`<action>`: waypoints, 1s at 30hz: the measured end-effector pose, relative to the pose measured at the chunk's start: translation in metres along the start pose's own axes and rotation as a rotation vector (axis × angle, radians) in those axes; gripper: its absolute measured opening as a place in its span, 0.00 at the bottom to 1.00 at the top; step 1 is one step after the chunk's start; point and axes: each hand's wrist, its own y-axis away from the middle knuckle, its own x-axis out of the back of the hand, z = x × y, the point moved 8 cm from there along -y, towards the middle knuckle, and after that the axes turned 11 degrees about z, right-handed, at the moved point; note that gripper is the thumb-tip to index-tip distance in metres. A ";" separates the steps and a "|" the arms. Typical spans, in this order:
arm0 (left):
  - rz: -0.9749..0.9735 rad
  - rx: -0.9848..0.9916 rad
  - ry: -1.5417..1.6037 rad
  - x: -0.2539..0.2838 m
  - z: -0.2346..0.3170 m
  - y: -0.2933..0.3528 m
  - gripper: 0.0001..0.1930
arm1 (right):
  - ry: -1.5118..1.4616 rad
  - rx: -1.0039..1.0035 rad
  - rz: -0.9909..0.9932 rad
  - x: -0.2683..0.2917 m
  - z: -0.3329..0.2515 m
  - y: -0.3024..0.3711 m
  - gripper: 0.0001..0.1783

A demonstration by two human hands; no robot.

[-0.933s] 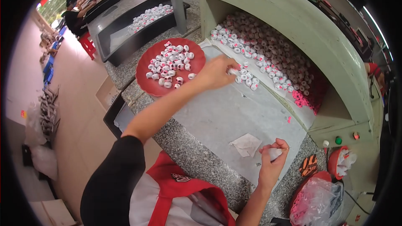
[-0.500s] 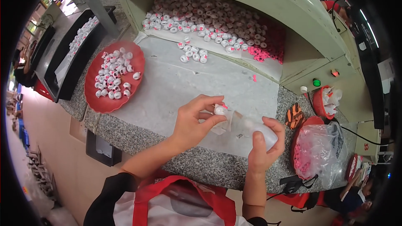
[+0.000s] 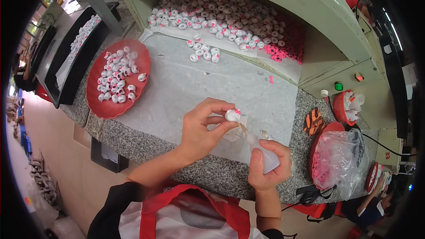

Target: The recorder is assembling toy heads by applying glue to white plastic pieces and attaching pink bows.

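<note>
Between the thumb and fingertips of my left hand [image 3: 201,126] is a small round white piece [image 3: 232,115] with a pink spot on its upper right. My right hand [image 3: 270,166] grips a translucent white squeeze bottle [image 3: 266,156], tilted so its thin nozzle [image 3: 243,127] points up and left. The nozzle's tip is at the white piece or very close; whether it touches I cannot tell. Beneath the nozzle, a small pale scrap [image 3: 234,133] lies on the white sheet [image 3: 190,93].
On the left stands a red scalloped plate [image 3: 95,99] of similar white pieces. A green shelf [image 3: 325,59] at the back holds many more, plus pink bits. To the right are a red basket [image 3: 338,108], an orange-black striped piece [image 3: 313,121] and a plastic bag [image 3: 343,155].
The squeeze bottle in my right hand has come left and down, and its nozzle now meets or nears the white piece. My left hand has barely moved.
</note>
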 end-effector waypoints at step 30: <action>-0.043 0.239 0.191 -0.004 -0.014 -0.001 0.16 | 0.024 0.023 -0.046 0.002 -0.001 -0.003 0.13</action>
